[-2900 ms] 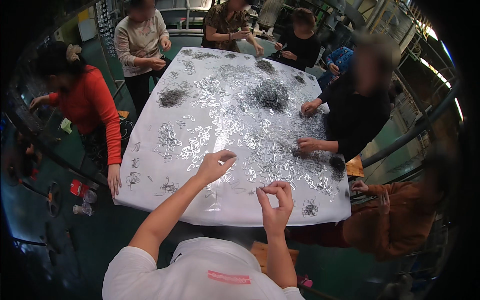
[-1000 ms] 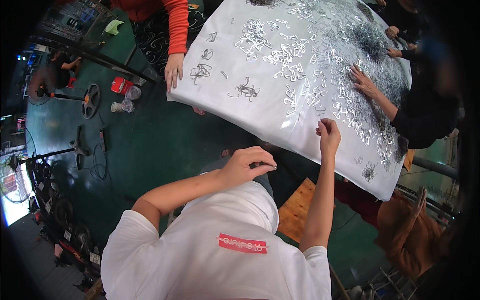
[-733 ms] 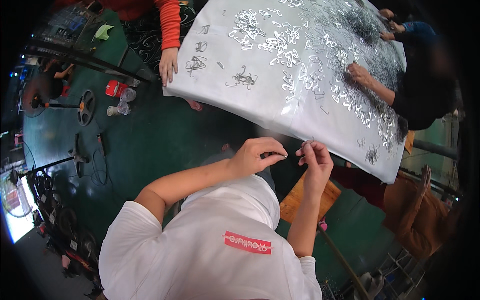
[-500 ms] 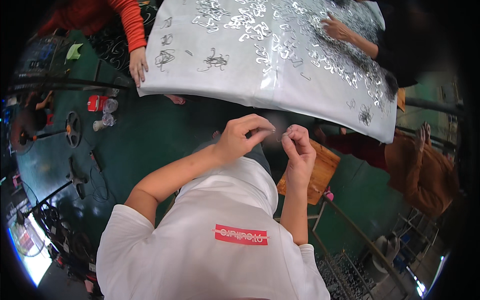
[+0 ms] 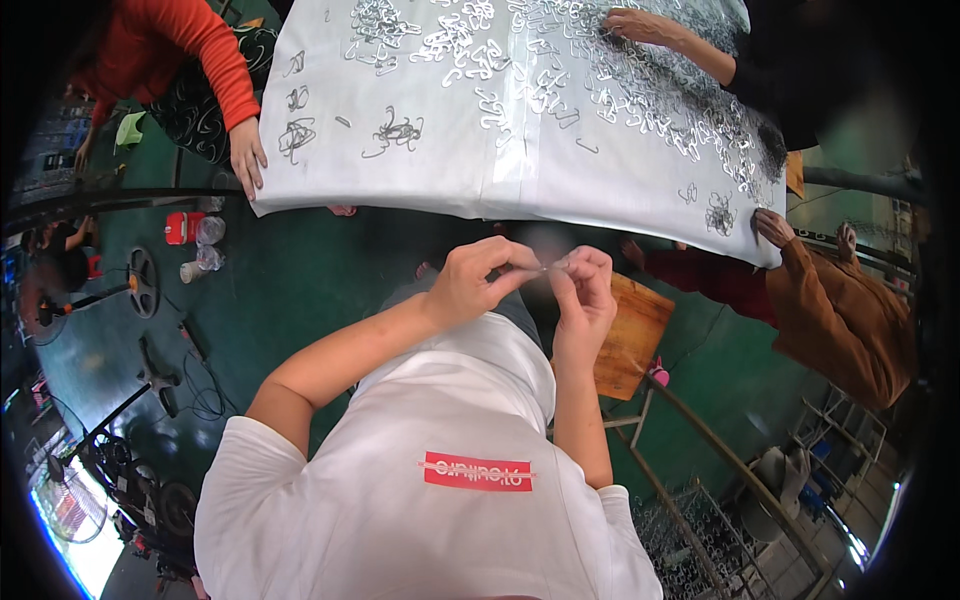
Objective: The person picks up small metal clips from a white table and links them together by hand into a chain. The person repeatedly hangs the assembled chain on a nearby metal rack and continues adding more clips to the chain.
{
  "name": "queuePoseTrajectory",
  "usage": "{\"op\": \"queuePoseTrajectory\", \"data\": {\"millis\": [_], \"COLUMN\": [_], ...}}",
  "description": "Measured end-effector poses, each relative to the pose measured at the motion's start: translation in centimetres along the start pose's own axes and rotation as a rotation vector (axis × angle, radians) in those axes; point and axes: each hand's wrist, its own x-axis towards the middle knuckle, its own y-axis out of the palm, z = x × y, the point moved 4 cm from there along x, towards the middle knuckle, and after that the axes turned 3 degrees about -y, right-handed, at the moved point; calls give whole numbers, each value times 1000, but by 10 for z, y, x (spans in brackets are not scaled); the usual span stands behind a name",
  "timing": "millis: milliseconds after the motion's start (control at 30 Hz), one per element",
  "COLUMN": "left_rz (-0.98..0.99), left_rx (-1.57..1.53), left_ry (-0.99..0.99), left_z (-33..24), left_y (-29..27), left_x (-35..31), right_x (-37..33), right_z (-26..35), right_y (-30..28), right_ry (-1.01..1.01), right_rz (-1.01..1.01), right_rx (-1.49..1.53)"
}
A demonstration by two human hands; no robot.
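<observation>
In front of my waist, my left hand (image 5: 487,274) is closed in a pinch, thumb against forefinger. My right hand (image 5: 584,290) pinches too, and its fingertips almost meet the left ones. A tiny thin dark piece seems to sit between the fingertips, but it is too small to make out. Both hands are held apart from the table (image 5: 400,180), whose pale sheet is spread with many shiny S-shaped metal hooks (image 5: 470,45). Some darker, thinner wire hooks (image 5: 398,130) lie in small tangles nearer its front edge.
A co-worker's hand (image 5: 247,157) rests on the table's left corner, another's hand (image 5: 640,27) is among the hooks, and a third's hand (image 5: 774,228) touches the right corner. A wooden stool (image 5: 632,335) stands by my right hand. A fan (image 5: 142,283) and red container (image 5: 183,228) are left.
My fingertips have come together from slightly apart. The co-worker at right has put a hand on the table's corner. The hand among the hooks has shifted left and farther away.
</observation>
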Motion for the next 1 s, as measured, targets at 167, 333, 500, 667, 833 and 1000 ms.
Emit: {"op": "queuePoseTrajectory", "data": {"millis": [167, 333, 500, 667, 833, 1000], "left_rz": [-36, -192, -70, -23, -62, 42], "left_rx": [230, 655, 849, 726, 203, -191], "left_ry": [49, 12, -55, -153, -312, -484], "left_z": [51, 127, 154, 145, 91, 23], "left_y": [-20, -49, -48, -50, -32, -3], "left_x": [43, 122, 145, 139, 104, 50], "right_x": [6, 16, 24, 24, 21, 20], "right_z": [-1, -2, -3, -10, -14, -14], "right_y": [-10, -16, -13, -9, -3, 3], "right_ry": [-109, -101, -73, -56, -82, -112], "right_rz": [28, 41, 98, 138, 89, 71], "right_rx": [-146, -176, -170, -170, -217, -244]}}
